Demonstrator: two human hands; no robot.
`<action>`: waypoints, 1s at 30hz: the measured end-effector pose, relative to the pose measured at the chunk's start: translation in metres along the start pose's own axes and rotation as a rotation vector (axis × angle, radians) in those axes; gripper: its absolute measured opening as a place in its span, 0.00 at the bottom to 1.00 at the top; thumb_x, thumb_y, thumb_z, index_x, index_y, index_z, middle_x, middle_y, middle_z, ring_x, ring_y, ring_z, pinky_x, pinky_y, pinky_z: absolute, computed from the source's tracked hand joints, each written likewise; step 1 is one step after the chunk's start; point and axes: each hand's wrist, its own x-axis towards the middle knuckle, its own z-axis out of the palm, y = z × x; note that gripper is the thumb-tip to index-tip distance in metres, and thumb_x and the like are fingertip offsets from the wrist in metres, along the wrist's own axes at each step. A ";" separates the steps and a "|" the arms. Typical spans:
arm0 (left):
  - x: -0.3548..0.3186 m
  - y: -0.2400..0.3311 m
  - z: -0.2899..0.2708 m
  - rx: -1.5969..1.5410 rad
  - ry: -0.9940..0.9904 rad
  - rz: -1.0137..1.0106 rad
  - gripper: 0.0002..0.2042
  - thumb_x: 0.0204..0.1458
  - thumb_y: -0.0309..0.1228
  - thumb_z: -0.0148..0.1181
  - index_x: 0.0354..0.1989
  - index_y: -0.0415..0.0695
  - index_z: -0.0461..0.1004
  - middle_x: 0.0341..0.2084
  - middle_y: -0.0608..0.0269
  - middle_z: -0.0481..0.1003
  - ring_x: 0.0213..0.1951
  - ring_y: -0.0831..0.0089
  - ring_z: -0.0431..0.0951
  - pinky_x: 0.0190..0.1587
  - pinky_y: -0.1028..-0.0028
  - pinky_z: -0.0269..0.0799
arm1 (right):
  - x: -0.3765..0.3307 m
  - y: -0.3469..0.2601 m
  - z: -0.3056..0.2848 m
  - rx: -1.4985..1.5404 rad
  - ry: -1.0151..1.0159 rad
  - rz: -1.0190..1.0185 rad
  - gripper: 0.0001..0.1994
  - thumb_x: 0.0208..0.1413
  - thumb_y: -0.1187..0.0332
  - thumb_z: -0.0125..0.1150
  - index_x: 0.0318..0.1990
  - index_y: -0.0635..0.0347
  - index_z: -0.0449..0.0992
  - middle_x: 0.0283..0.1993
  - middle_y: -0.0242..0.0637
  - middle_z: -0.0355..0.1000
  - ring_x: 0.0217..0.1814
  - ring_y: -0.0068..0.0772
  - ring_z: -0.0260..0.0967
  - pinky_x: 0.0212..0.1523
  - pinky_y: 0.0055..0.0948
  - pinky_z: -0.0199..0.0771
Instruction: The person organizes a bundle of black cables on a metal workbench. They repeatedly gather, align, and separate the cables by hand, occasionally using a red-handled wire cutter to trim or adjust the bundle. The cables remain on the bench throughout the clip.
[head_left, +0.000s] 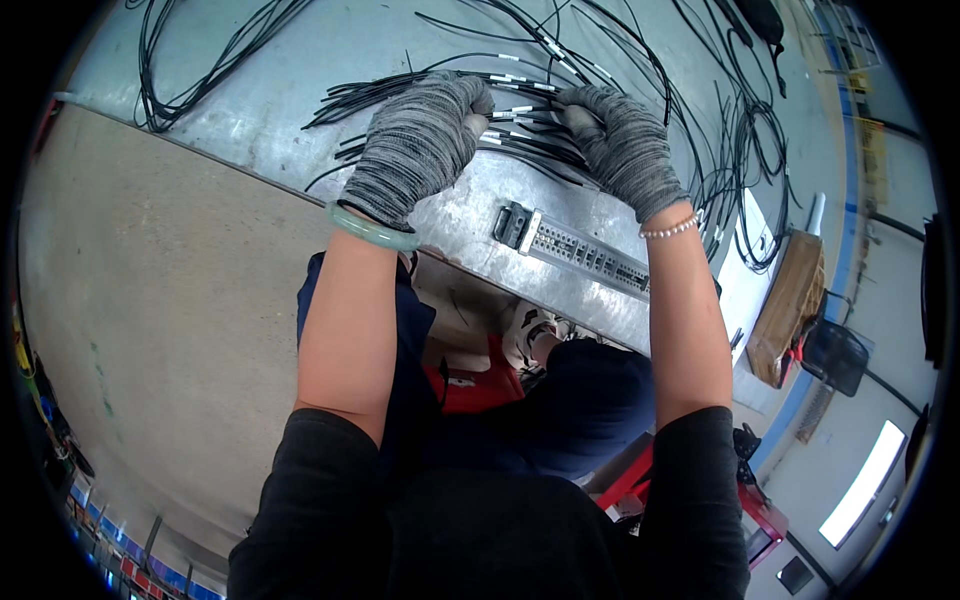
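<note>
Both my hands wear grey striped knit gloves and work over a bundle of thin black cables (540, 150) with white label sleeves (515, 112). My left hand (425, 140) is closed, thumb and fingers pinching a cable near its white label. Opposite it, my right hand (615, 145) pinches a black cable on the right side of the labels. The short stretch between the two hands shows the labels side by side. Loose cable ends (350, 100) fan out to the left, behind my left hand. Exactly which strand each fingertip grips is partly hidden.
A long metal multi-pin connector block (585, 250) lies on the metal table (270, 140) near its front edge. More coiled cables (200, 50) rest at the far left, and tangled ones (745, 150) at the right. A wooden block (785, 305) and white paper (745, 240) sit at right.
</note>
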 end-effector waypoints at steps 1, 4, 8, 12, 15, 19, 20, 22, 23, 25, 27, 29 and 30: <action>0.000 0.000 -0.002 -0.005 0.021 0.017 0.10 0.53 0.33 0.58 0.41 0.43 0.74 0.36 0.56 0.76 0.39 0.64 0.77 0.45 0.69 0.72 | 0.001 -0.010 -0.006 -0.052 -0.005 -0.053 0.12 0.54 0.60 0.59 0.44 0.50 0.78 0.41 0.37 0.76 0.46 0.39 0.73 0.49 0.35 0.72; -0.004 0.006 -0.003 0.008 0.126 0.127 0.10 0.52 0.33 0.58 0.40 0.44 0.75 0.33 0.57 0.76 0.37 0.64 0.77 0.44 0.68 0.73 | 0.001 -0.024 0.001 -0.016 -0.006 -0.128 0.20 0.47 0.55 0.65 0.47 0.51 0.77 0.41 0.37 0.76 0.47 0.39 0.72 0.51 0.36 0.70; -0.005 0.015 0.005 0.177 0.335 0.268 0.09 0.52 0.32 0.58 0.40 0.46 0.76 0.33 0.59 0.76 0.37 0.65 0.76 0.50 0.65 0.69 | 0.008 -0.023 0.012 -0.018 -0.100 -0.026 0.21 0.45 0.55 0.67 0.46 0.53 0.76 0.39 0.38 0.75 0.46 0.40 0.72 0.51 0.37 0.70; -0.006 0.038 -0.002 0.201 0.894 0.470 0.09 0.49 0.30 0.60 0.40 0.50 0.77 0.38 0.67 0.77 0.42 0.67 0.76 0.56 0.63 0.63 | 0.011 -0.018 0.011 0.107 -0.046 0.042 0.17 0.47 0.58 0.65 0.42 0.56 0.77 0.36 0.40 0.75 0.41 0.41 0.73 0.46 0.38 0.72; -0.018 0.050 0.003 -0.081 1.042 0.681 0.11 0.45 0.35 0.62 0.37 0.48 0.76 0.31 0.65 0.76 0.39 0.68 0.76 0.48 0.65 0.69 | 0.014 -0.008 0.013 0.252 0.019 0.099 0.17 0.48 0.58 0.66 0.42 0.59 0.76 0.34 0.42 0.76 0.36 0.42 0.74 0.41 0.36 0.74; -0.023 0.042 0.028 -0.765 0.335 0.108 0.14 0.49 0.38 0.64 0.38 0.42 0.76 0.28 0.63 0.76 0.34 0.72 0.76 0.41 0.73 0.72 | 0.011 -0.001 0.014 0.345 0.065 0.123 0.20 0.47 0.55 0.68 0.43 0.59 0.76 0.35 0.42 0.76 0.38 0.38 0.76 0.43 0.33 0.75; -0.017 0.037 0.030 -0.888 0.179 -0.062 0.15 0.50 0.39 0.64 0.39 0.41 0.76 0.27 0.63 0.76 0.33 0.73 0.76 0.40 0.74 0.72 | 0.010 -0.001 0.014 0.361 0.062 0.127 0.21 0.47 0.55 0.68 0.44 0.59 0.76 0.35 0.42 0.77 0.38 0.38 0.76 0.43 0.33 0.75; -0.005 0.034 0.029 -0.892 0.296 -0.072 0.16 0.52 0.37 0.63 0.42 0.38 0.75 0.31 0.62 0.76 0.37 0.75 0.75 0.42 0.76 0.72 | 0.009 -0.004 0.011 0.342 0.027 0.141 0.23 0.46 0.55 0.69 0.47 0.58 0.75 0.39 0.42 0.76 0.42 0.38 0.75 0.46 0.34 0.74; 0.001 0.033 0.028 -0.893 0.354 -0.077 0.16 0.53 0.36 0.62 0.44 0.36 0.74 0.33 0.61 0.76 0.39 0.75 0.75 0.42 0.76 0.72 | 0.006 -0.009 0.008 0.292 0.035 0.097 0.24 0.46 0.55 0.69 0.48 0.58 0.74 0.41 0.43 0.76 0.44 0.40 0.74 0.48 0.34 0.74; 0.006 0.022 0.027 -0.987 0.189 -0.152 0.16 0.56 0.35 0.58 0.47 0.36 0.72 0.37 0.58 0.75 0.39 0.72 0.76 0.44 0.75 0.74 | -0.001 -0.017 0.003 0.189 0.051 0.012 0.25 0.47 0.56 0.68 0.51 0.57 0.73 0.44 0.44 0.75 0.47 0.42 0.73 0.50 0.35 0.73; 0.006 0.022 0.030 -1.308 0.136 -0.282 0.16 0.57 0.36 0.57 0.47 0.36 0.72 0.38 0.57 0.75 0.39 0.71 0.76 0.43 0.76 0.75 | -0.015 -0.005 -0.001 0.312 0.149 -0.037 0.26 0.48 0.58 0.67 0.54 0.57 0.71 0.49 0.45 0.73 0.51 0.44 0.71 0.53 0.37 0.71; 0.008 0.020 0.032 -1.277 0.163 -0.314 0.15 0.58 0.36 0.56 0.46 0.36 0.72 0.38 0.56 0.75 0.38 0.70 0.77 0.42 0.76 0.77 | -0.030 0.004 -0.009 0.382 0.252 -0.024 0.25 0.48 0.59 0.67 0.54 0.58 0.71 0.49 0.44 0.73 0.50 0.42 0.72 0.53 0.36 0.72; 0.009 0.021 0.033 -1.264 0.170 -0.330 0.15 0.58 0.37 0.55 0.46 0.36 0.72 0.37 0.56 0.75 0.38 0.70 0.77 0.41 0.76 0.77 | -0.038 0.008 -0.014 0.476 0.267 0.049 0.21 0.51 0.63 0.64 0.52 0.59 0.71 0.47 0.42 0.74 0.48 0.36 0.72 0.51 0.32 0.73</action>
